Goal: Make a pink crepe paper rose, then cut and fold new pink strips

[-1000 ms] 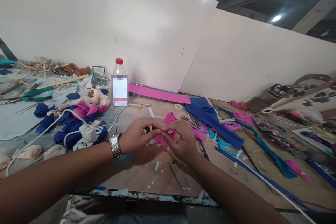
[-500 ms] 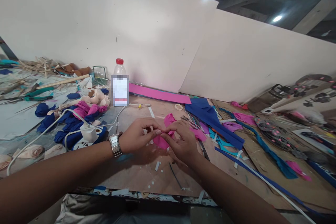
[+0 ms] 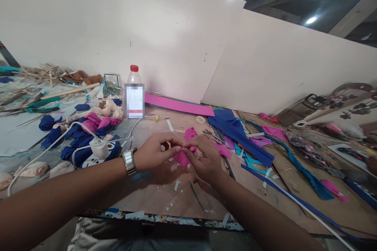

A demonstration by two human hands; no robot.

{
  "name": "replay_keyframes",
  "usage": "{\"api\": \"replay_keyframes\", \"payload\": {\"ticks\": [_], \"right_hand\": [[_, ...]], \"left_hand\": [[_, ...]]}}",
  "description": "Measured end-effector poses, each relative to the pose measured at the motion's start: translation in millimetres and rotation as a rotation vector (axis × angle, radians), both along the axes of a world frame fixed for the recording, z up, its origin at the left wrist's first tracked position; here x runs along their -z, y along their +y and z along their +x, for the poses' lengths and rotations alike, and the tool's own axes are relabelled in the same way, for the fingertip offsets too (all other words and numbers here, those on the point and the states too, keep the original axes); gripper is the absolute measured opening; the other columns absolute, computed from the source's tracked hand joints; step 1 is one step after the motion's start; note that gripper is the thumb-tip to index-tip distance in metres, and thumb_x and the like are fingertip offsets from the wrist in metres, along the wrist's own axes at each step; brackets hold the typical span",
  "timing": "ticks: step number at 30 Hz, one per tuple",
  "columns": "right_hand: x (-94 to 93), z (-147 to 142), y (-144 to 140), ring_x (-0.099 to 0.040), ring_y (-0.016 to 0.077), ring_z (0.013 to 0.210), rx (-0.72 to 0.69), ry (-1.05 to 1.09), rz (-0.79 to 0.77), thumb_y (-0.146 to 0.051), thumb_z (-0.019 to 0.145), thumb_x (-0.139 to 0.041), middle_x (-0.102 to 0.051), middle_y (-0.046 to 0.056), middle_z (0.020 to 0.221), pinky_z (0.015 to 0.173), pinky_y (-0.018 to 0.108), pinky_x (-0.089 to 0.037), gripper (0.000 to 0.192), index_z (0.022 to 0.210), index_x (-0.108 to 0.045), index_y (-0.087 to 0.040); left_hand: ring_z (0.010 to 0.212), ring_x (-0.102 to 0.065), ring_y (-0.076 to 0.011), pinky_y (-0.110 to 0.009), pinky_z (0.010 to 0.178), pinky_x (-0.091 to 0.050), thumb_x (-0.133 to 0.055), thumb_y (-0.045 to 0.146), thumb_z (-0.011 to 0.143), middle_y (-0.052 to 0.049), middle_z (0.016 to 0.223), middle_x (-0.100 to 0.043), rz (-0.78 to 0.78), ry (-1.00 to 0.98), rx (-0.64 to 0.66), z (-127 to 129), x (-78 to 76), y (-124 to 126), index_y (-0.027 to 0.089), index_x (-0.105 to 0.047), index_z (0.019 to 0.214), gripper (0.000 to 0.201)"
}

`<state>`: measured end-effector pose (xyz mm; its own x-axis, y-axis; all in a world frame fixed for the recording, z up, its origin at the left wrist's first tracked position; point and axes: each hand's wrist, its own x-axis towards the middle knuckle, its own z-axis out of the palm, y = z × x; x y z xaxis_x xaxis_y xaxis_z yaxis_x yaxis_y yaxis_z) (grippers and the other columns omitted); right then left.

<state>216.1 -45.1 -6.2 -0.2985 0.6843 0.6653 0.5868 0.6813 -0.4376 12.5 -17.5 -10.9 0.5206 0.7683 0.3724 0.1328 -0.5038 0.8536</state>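
Both hands meeting at the middle of the counter (image 3: 153, 196). Left hand (image 3: 153, 153) and right hand (image 3: 203, 159) both pinched shut on the same small pink piece (image 3: 181, 159), fingertips touching right at its top edge. Grip looks tight and fiddly, thumb and forefinger on each side. Silver watch (image 3: 129, 161) on the left wrist.

Pink piece sitting just above the counter surface, between the palms, another pink scrap (image 3: 190, 133) poking up right behind it at 12 o'clock.

Progress-wise, judging by the layout: looks mid-way. Heap of finished-looking rolled bits (image 3: 88, 125) in pink, navy and cream off at 10 o'clock, so plenty done already. Still loads of uncut stuff waiting though: long pink sheet (image 3: 176, 106) against the wall at 12, blue sheet (image 3: 238, 131) and pink and teal offcuts at 2 o'clock. Piece in hand still loose and floppy, not yet a tidy shape, hard to tell more at this size.

Also around: bottle (image 3: 134, 94) with a red cap at 11 o'clock, white charger (image 3: 98, 149) and cable at 9, tape roll (image 3: 200, 119) at 1.
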Motion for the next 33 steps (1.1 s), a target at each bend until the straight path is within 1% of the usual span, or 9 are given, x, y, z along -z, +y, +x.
{"api": "replay_keyframes", "payload": {"ticks": [3, 6, 11, 15, 17, 22, 27, 33], "right_hand": [[-1.0, -0.3, -0.3, -0.062, 0.0203, 0.078, 0.012, 0.000, 0.002, -0.032, 0.095, -0.063, -0.070, 0.001, 0.080, 0.077, 0.037, -0.043, 0.011, 0.087, -0.065, -0.025], [-0.5, 0.1, 0.0, -0.061, 0.0205, 0.080, 0.009, -0.005, -0.019, -0.032, 0.096, -0.060, -0.069, 0.002, 0.083, 0.078, 0.037, -0.042, 0.011, 0.088, -0.063, -0.024], [2.2, 1.4, 0.9, -0.061, 0.0206, 0.080, 0.017, -0.031, -0.039, -0.035, 0.098, -0.057, -0.068, 0.002, 0.084, 0.079, 0.037, -0.042, 0.015, 0.089, -0.061, -0.024], [3.8, 1.9, 1.6, -0.060, 0.0210, 0.080, 0.016, -0.054, -0.026, -0.038, 0.098, -0.056, -0.068, 0.002, 0.084, 0.082, 0.038, -0.041, 0.017, 0.089, -0.060, -0.024], [4.6, 1.9, 1.5, -0.060, 0.0210, 0.081, 0.012, -0.050, -0.040, -0.038, 0.099, -0.056, -0.068, 0.002, 0.085, 0.082, 0.038, -0.041, 0.017, 0.089, -0.060, -0.024], [6.5, 1.6, 1.7, -0.060, 0.0214, 0.083, -0.010, -0.040, -0.072, -0.037, 0.099, -0.055, -0.067, 0.002, 0.086, 0.081, 0.037, -0.041, 0.016, 0.091, -0.060, -0.024], [7.2, 2.7, 2.3, -0.060, 0.0217, 0.084, -0.015, -0.036, -0.072, -0.038, 0.099, -0.055, -0.066, 0.003, 0.086, 0.081, 0.038, -0.042, 0.017, 0.090, -0.059, -0.024], [4.5, 1.5, 1.4, -0.060, 0.0204, 0.081, -0.029, -0.047, -0.033, -0.037, 0.098, -0.058, -0.068, 0.002, 0.083, 0.078, 0.037, -0.041, 0.017, 0.088, -0.061, -0.024]], "left_hand": [[0.078, -0.064, -0.0145, -0.026, 0.069, -0.048, -0.062, 0.030, 0.093, -0.004, 0.093, -0.075, -0.023, -0.015, 0.009, 0.8, 0.2, -0.3, 0.018, -0.073, 0.101, 0.019], [0.081, -0.065, -0.0152, -0.028, 0.072, -0.049, -0.061, 0.029, 0.094, -0.005, 0.096, -0.075, -0.020, -0.026, -0.014, 0.9, 0.4, 0.0, 0.018, -0.071, 0.103, 0.017], [0.086, -0.064, -0.0164, -0.028, 0.073, -0.049, -0.064, 0.024, 0.091, -0.006, 0.099, -0.072, 0.095, -0.013, -0.030, -0.3, -2.8, -1.3, 0.018, -0.070, 0.103, 0.015], [0.086, -0.063, -0.0165, -0.029, 0.077, -0.049, -0.063, 0.027, 0.093, -0.006, 0.093, -0.071, 0.165, -0.014, -0.012, -1.1, -5.2, -1.4, 0.018, -0.071, 0.093, 0.012], [0.086, -0.062, -0.0164, -0.030, 0.079, -0.048, -0.061, 0.028, 0.095, -0.005, 0.092, -0.072, 0.172, 0.007, -0.013, -1.4, -4.6, -0.8, 0.018, -0.070, 0.091, 0.015], [0.083, -0.063, -0.0162, -0.029, 0.077, -0.048, -0.055, 0.028, 0.097, -0.004, 0.090, -0.072, 0.161, 0.080, -0.038, -1.3, -1.7, -1.4, 0.018, -0.070, 0.095, 0.018], [0.087, -0.063, -0.0170, -0.030, 0.081, -0.048, -0.058, 0.023, 0.093, -0.004, 0.095, -0.072, 0.177, 0.048, -0.031, -1.7, -3.1, -3.9, 0.018, -0.069, 0.098, 0.014], [0.083, -0.061, -0.0162, -0.030, 0.078, -0.047, -0.056, 0.029, 0.097, -0.005, 0.090, -0.071, 0.173, 0.038, -0.012, -2.0, -2.8, -2.6, 0.017, -0.070, 0.093, 0.018]]}}
